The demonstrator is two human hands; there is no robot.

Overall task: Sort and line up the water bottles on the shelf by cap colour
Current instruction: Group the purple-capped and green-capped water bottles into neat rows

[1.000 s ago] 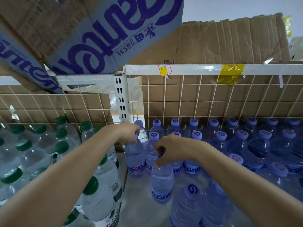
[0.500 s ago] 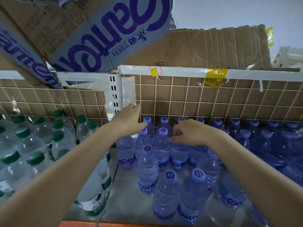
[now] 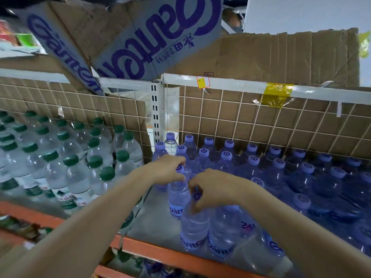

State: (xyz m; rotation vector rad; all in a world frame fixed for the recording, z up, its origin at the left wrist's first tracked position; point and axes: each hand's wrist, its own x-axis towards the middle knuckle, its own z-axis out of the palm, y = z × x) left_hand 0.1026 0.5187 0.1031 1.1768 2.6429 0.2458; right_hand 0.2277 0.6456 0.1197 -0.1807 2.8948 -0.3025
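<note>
A: Status of hands?

B: The left hand [image 3: 169, 169] is curled over the cap of one purple-capped bottle [image 3: 177, 194]; the right hand [image 3: 212, 189] is pinched round the neck of a nearer purple-capped bottle [image 3: 194, 221] at the shelf's [image 3: 156, 221] front. Both bottles are held upright, at the left edge of the purple block [image 3: 271, 177].

A: Green-capped bottles [image 3: 70, 163]?

B: Grouped left of the upright post [image 3: 157, 119], apart from the purple ones.

A: Risks noted?

B: The front bottle is stood near the orange shelf lip [image 3: 160, 251]; it could be tipped off if it is dragged outward. Packed neighbours could be toppled if either bottle is swung sideways.
</note>
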